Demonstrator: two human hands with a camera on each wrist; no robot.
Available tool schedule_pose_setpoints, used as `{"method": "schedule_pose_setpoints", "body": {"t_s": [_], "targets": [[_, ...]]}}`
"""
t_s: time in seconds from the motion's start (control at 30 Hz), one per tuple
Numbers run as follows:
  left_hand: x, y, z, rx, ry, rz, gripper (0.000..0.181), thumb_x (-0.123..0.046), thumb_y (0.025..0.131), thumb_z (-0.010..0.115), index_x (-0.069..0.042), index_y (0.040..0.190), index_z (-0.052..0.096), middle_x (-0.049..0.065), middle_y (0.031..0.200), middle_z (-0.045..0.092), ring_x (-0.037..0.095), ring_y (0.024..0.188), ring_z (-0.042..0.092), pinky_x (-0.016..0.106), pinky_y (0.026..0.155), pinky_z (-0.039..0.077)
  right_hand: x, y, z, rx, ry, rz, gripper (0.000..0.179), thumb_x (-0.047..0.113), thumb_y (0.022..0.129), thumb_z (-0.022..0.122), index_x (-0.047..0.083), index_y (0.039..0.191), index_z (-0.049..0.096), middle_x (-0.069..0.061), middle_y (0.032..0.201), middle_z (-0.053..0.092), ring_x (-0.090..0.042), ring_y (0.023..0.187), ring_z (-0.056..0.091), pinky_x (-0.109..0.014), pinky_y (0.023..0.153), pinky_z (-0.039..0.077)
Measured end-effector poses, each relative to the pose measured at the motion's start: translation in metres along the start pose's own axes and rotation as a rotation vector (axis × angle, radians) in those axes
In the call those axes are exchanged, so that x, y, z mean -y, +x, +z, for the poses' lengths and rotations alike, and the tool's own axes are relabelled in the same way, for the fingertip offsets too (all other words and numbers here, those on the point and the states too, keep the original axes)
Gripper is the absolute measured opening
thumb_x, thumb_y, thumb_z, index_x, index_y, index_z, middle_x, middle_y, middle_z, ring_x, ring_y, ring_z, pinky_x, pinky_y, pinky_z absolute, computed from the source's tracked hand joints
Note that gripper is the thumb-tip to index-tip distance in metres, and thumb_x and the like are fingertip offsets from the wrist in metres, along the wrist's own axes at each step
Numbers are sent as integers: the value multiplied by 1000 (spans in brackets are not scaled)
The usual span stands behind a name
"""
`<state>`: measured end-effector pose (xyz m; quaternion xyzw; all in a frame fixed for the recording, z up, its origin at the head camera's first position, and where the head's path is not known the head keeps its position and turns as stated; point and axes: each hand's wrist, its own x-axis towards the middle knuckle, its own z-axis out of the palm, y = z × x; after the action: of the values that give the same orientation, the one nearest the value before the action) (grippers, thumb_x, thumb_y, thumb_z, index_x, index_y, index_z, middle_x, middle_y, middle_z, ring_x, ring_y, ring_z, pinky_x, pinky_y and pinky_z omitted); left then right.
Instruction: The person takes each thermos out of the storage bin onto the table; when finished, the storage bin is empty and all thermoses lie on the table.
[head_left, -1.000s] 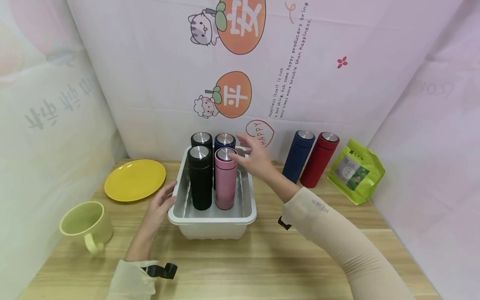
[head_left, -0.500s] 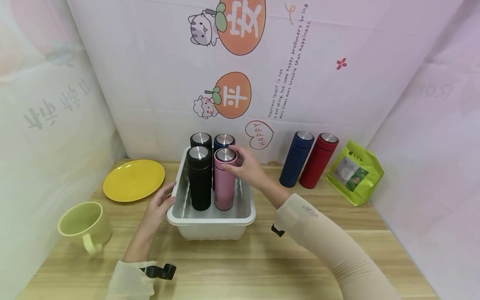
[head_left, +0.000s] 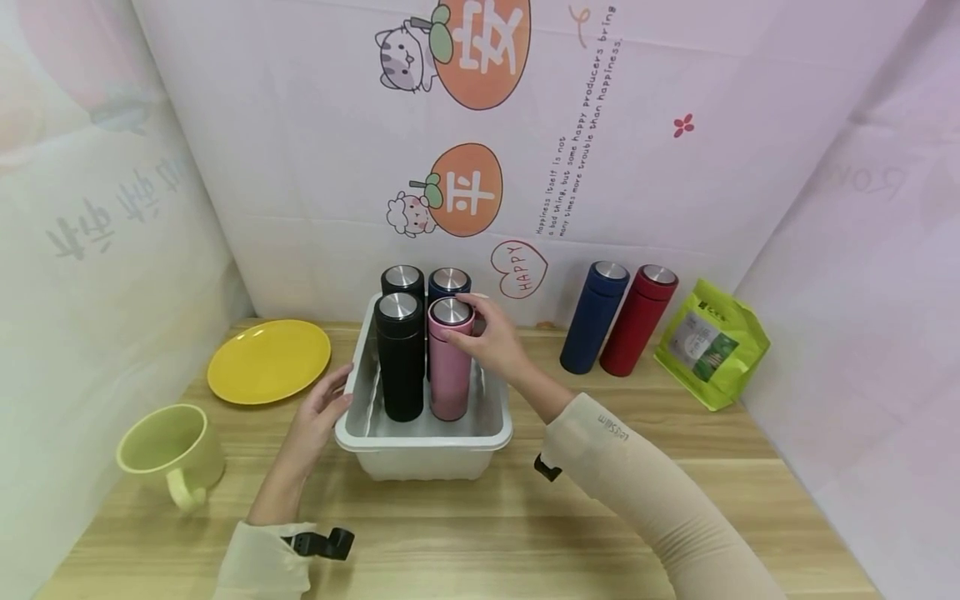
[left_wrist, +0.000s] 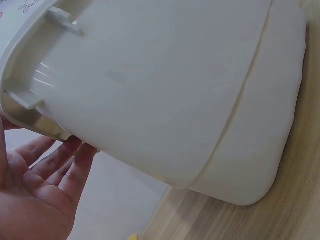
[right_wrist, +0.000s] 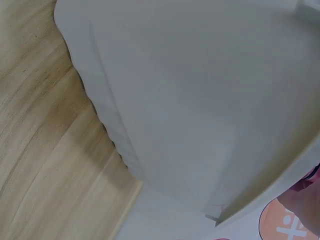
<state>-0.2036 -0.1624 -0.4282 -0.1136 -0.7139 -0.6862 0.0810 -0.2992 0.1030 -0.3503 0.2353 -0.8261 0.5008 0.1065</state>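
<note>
A white plastic bin [head_left: 423, 462] stands on the table and holds two black thermos bottles [head_left: 402, 358], a dark blue one [head_left: 450, 281] and a pink thermos bottle [head_left: 450, 375], all upright. My right hand [head_left: 491, 342] grips the pink bottle near its top, thumb at the front and fingers behind the steel-topped lid. In the right wrist view the bin's outer wall [right_wrist: 175, 100] hides most of that hand. My left hand [head_left: 318, 404] is at the bin's left side, its relaxed fingers [left_wrist: 77, 165] touching the wall just under the rim.
Left of the bin are a yellow plate [head_left: 268, 362] and a pale green mug [head_left: 168, 450]. Toward the back right stand a blue bottle [head_left: 592, 321] and a red bottle [head_left: 637, 325], beside a green pouch [head_left: 711, 346]. Printed sheets [head_left: 315, 150] enclose the table.
My right hand has come in leftward from beside the pink bottle and closed round its top. The left hand stays at the bin's side, and the bottles keep their places.
</note>
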Motion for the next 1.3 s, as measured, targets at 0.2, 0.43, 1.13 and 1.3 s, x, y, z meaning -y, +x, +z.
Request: {"method": "schedule_pose_setpoints", "body": {"t_s": [0.2,0.43,1.13,1.3], "targets": [[0,0,0,0,-4,2,47,1,100,43,13,144,32,31,146,33,13,119,43,13,92,40,4,-1,-3,-15,-47,-1,59,15,82,80,3,135,55,-15,130,55,-24,114,51,-36,93,46],[0,1,0,7,-11,-14,47,0,101,43,11,145,31,29,148,31,37,130,34,12,92,39,20,2,-14,-31,-10,19,60,18,82,79,4,135,55,-15,127,56,-26,112,52,-42,91,48],[-1,2,0,11,-13,-29,48,0,101,43,11,145,31,29,148,31,36,129,35,12,93,38,90,17,-80,-185,66,0,59,26,86,76,7,137,54,-9,129,54,-21,115,52,-35,85,50],[-2,2,0,9,-12,-38,48,0,101,44,10,146,31,28,149,31,36,130,35,12,93,38,99,19,-101,-235,85,-14,59,25,88,72,7,140,52,-9,131,52,-21,116,50,-34,86,48]]}}
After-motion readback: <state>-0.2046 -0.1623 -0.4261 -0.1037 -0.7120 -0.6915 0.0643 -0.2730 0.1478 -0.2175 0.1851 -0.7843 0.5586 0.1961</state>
